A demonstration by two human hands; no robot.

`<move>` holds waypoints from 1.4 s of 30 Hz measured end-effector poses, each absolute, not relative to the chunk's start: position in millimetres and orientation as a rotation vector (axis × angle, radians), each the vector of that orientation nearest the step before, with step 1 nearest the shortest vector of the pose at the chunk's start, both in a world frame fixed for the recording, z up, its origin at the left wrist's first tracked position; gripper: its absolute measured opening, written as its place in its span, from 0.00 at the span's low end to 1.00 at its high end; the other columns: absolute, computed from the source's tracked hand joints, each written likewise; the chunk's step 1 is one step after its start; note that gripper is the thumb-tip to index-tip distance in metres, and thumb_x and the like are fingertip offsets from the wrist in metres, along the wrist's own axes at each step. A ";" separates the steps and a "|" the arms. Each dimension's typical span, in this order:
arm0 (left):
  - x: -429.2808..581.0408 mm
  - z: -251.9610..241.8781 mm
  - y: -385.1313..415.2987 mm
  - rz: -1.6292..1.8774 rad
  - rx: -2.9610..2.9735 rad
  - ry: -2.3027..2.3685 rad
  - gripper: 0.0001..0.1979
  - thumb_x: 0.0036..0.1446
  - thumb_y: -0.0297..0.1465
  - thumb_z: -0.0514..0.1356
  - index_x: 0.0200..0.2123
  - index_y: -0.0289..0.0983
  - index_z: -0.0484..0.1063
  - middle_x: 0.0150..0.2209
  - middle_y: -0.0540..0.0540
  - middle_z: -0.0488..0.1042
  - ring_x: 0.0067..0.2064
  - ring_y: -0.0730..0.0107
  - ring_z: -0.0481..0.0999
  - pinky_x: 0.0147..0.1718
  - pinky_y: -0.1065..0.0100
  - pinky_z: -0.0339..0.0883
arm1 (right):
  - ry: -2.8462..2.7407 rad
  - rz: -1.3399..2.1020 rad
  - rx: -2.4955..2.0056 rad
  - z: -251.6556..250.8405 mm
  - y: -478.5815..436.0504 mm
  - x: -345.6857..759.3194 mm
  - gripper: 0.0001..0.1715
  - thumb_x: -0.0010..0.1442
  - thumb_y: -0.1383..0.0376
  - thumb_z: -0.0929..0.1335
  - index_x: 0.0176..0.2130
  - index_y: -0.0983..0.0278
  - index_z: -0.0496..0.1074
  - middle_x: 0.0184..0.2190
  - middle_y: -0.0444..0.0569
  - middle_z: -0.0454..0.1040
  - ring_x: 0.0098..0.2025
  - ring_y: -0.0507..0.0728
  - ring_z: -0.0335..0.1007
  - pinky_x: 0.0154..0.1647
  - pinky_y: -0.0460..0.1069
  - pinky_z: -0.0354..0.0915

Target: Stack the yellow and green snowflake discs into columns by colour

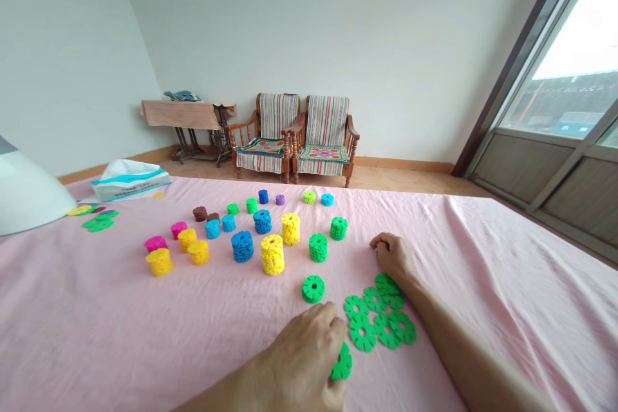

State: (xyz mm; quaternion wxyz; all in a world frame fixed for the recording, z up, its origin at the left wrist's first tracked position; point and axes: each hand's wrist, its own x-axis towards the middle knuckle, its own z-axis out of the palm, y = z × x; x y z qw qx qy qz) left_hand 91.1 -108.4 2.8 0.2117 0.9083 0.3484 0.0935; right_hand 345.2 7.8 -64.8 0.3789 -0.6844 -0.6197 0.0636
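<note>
Toward the front of the pink cloth, my left hand (306, 351) is closed with a green flower-shaped disc (342, 364) between its thumb and fingers. Just beyond that hand is a short stack of green discs (313, 288). My right hand (394, 256) rests on the cloth farther back, fingers curled in and nothing visible in them. Between my forearms lie several loose green discs (363, 333), some overlapping. Taller green stacks (318, 248) stand left of my right hand, beside yellow stacks (273, 254) and blue stacks (242, 246).
More short stacks, such as an orange-yellow one (159, 262), spread to the left and back. A tissue box (132, 183) sits at the far left, near loose discs (99, 224) and a white rounded object (31, 190). Two wooden chairs (321, 135) stand beyond the table.
</note>
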 end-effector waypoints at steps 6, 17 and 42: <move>86.9 -4.1 -107.0 0.279 2.523 0.951 0.15 0.38 0.22 0.56 0.33 0.40 0.59 0.37 0.49 0.64 0.41 0.65 0.65 0.42 0.66 0.63 | -1.586 0.158 -1.748 -63.5 6.8 345.1 0.17 0.49 0.70 0.58 0.24 0.61 0.73 0.26 0.46 0.76 0.30 0.55 0.71 0.32 0.47 0.62; 79.1 2.5 -101.1 0.155 2.507 0.984 0.14 0.39 0.26 0.59 0.31 0.39 0.58 0.36 0.49 0.64 0.39 0.63 0.65 0.41 0.65 0.64 | -1.591 0.175 -1.742 -65.0 8.1 345.8 0.17 0.49 0.70 0.57 0.24 0.61 0.73 0.26 0.46 0.76 0.31 0.55 0.71 0.34 0.47 0.63; 77.6 26.4 -89.6 0.469 2.595 0.953 0.14 0.43 0.23 0.58 0.37 0.37 0.68 0.36 0.47 0.70 0.39 0.64 0.70 0.41 0.65 0.66 | -1.602 0.165 -1.749 -66.3 8.6 347.0 0.17 0.49 0.70 0.57 0.24 0.61 0.73 0.26 0.46 0.76 0.31 0.55 0.71 0.33 0.47 0.62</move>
